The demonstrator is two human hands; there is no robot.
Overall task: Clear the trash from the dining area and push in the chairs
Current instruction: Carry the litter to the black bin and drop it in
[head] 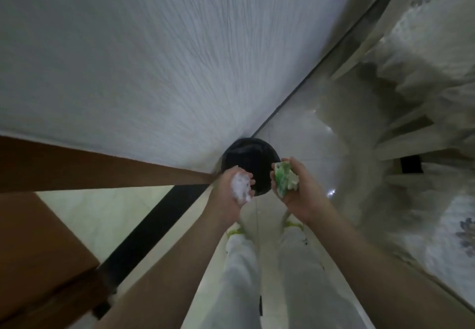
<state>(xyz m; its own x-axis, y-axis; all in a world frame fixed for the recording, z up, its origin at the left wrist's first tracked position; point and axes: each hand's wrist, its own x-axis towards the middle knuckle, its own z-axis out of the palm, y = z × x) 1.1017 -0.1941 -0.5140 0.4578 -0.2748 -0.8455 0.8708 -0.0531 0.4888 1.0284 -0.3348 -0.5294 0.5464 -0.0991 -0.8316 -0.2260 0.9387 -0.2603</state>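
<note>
1. The left hand (237,188), at the centre of the frame, cups a crumpled white tissue wad (241,187); the fingers curl loosely round it, palm turned up, so the wad sits in the hollow and cannot slip out while carried.

2. The right hand (293,186), just right of centre, grips a crumpled green-and-white wrapper (285,179), with thumb and fingers closed round its lower part (the print is too blurred to read).

3. Both hands are held over the near rim of a round black bin (248,164), which stands on the tiled floor (295,123) at the foot of the white wall (154,59), just above the hands in the frame. Holding the trash right above the opening looks like the setup for dropping it in; this is my judgement, since neither piece has left a hand.

4. The tissue wad is a rounded lump with no clear long axis. The wrapper is slightly longer than wide, its long axis running from upper left to lower right in the frame, its upper end towards the bin.

5. A brown wooden ledge (77,164) crosses the left of the frame; whether it belongs to a bench I cannot tell. No chairs are plainly visible, so pushing them in appears yet to come.
</note>
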